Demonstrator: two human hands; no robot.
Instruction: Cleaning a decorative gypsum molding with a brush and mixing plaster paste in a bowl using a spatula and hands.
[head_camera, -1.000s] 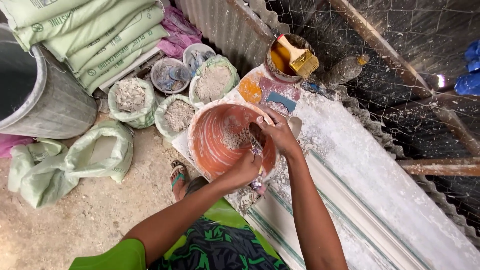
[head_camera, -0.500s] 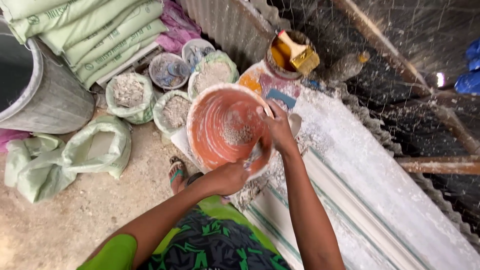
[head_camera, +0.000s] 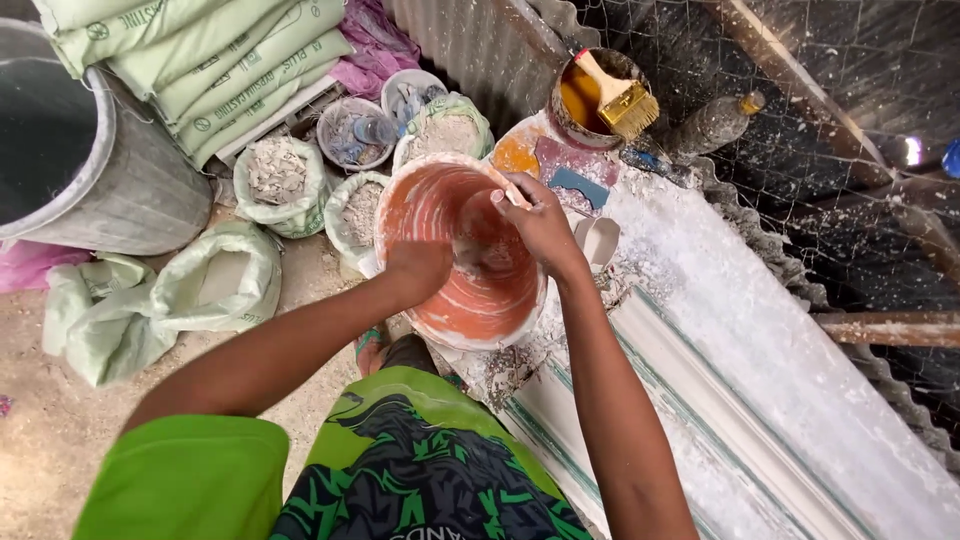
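The bowl's contents are blurred and hard to make out. The left hand (head_camera: 418, 268) reaches inside the orange bowl (head_camera: 462, 300), its fingers hidden, grip unclear. The right hand (head_camera: 540, 225) clasps the bowl's far rim. The bowl rests on the white-dusted worktop (head_camera: 720, 330). Beyond the left hand, open sacks (head_camera: 278, 180) hold grey powder; past the right hand, a tub (head_camera: 585, 100) holds a brush (head_camera: 622, 100).

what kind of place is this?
Likely a small outdoor plaster-casting workshop: stacked sacks, open bags of powder, a white moulding strip on the dusty bench, and both hands in an orange bowl.
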